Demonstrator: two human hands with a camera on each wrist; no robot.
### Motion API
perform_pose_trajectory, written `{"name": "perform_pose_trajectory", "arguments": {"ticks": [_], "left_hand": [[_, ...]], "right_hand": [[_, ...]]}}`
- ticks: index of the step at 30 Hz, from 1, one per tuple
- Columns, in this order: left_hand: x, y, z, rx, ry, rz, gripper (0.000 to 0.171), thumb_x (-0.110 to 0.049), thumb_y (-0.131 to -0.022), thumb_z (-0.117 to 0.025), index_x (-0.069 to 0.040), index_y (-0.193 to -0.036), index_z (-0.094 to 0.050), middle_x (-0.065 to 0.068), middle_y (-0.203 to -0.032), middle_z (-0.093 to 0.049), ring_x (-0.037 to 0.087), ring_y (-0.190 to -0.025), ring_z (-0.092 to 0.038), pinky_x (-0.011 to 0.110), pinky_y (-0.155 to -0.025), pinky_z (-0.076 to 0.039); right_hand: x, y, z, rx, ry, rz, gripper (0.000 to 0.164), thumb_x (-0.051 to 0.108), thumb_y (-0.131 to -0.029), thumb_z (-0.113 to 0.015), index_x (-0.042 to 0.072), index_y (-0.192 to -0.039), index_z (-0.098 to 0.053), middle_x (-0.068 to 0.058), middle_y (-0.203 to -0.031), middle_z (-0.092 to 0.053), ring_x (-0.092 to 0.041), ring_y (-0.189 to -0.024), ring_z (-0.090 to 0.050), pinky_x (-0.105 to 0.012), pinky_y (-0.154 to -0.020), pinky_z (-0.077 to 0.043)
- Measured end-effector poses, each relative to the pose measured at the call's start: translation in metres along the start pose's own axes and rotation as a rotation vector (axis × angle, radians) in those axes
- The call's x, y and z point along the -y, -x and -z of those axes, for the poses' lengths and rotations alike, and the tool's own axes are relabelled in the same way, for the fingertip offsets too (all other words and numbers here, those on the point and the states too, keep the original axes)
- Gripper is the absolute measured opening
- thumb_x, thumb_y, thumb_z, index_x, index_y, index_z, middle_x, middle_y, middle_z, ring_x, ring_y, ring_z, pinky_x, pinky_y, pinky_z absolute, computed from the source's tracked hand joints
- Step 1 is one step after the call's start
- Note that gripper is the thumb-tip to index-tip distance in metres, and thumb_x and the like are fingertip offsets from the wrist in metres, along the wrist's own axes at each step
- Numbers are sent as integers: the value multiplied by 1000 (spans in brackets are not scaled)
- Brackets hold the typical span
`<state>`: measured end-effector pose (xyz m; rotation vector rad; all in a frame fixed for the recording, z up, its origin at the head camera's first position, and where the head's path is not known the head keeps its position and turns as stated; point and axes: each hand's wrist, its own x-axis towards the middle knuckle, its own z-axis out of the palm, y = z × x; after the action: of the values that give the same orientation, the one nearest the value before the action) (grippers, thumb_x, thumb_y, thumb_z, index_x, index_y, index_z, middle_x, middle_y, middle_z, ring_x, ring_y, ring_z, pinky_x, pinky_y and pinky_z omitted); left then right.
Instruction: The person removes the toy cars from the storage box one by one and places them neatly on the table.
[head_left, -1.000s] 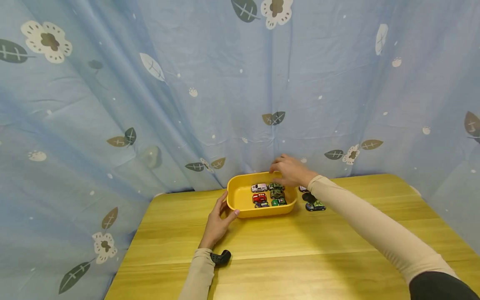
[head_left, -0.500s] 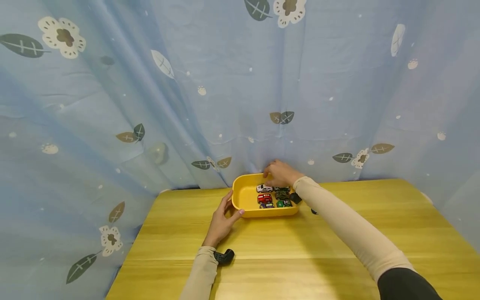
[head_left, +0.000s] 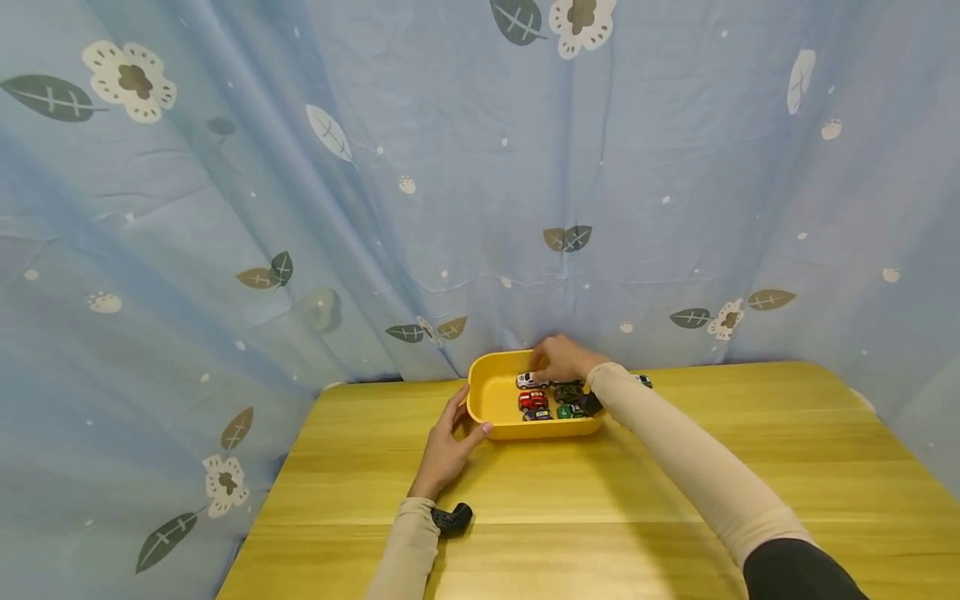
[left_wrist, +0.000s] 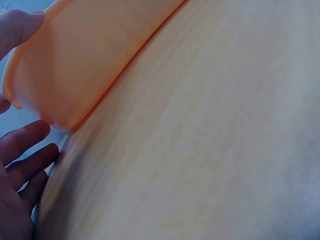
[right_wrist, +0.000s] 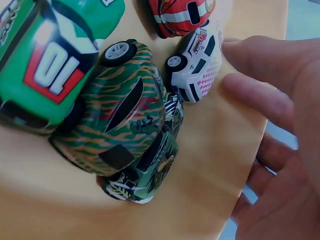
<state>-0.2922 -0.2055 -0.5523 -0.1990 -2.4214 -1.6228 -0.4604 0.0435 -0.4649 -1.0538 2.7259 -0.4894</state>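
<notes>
A yellow tray (head_left: pixel 540 429) stands at the back of the table with several toy cars in it. My left hand (head_left: pixel 444 454) rests at its left front corner, the thumb on the front wall (left_wrist: pixel 100 55), the other fingers nearly straight at the end. My right hand (head_left: pixel 566 358) reaches in over the back rim. Its thumb and forefinger (right_wrist: pixel 260 95) lie by the end of a white toy car (right_wrist: pixel 195 62), touching or almost touching it. Beside that are a red car (right_wrist: pixel 182 17), a green car (right_wrist: pixel 60 60), a tiger-striped car (right_wrist: pixel 120 110) and a dark green car (right_wrist: pixel 147 167).
Another toy car (head_left: pixel 642 380) shows on the table right of the tray, partly behind the right sleeve. A purple car (head_left: pixel 537 415) sits at the tray's front. The wooden table (head_left: pixel 570 517) meets a blue patterned curtain (head_left: pixel 480 208) at the back. A black device (head_left: pixel 453 520) sits at the left wrist.
My right hand has moved left and down, from above the tray's right back corner to the white car. The left hand keeps its place on the tray. The head view has shifted slightly.
</notes>
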Motion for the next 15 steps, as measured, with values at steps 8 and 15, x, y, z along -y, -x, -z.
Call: {"name": "perform_pose_trajectory", "arguments": {"ticks": [8, 15], "left_hand": [[2, 4, -1, 5, 18, -4, 82, -32, -97, -80, -23, -167, -37, 14, -160, -54, 32, -149, -51, 57, -128, -32], [3, -1, 0, -3, 1, -22, 82, -32, -97, -80, -24, -166, -37, 11, -162, -52, 30, -150, -51, 55, -128, -33]], "right_hand": [[-3, -1, -7, 50, 2, -105, 21, 28, -96, -80, 14, -112, -83, -5, -112, -79, -25, -105, -69, -44, -99, -57], [-3, -5, -7, 30, 37, -86, 18, 25, -91, -85, 14, -106, -84, -3, -108, -80, -25, -103, -68, -47, -101, -55]]}}
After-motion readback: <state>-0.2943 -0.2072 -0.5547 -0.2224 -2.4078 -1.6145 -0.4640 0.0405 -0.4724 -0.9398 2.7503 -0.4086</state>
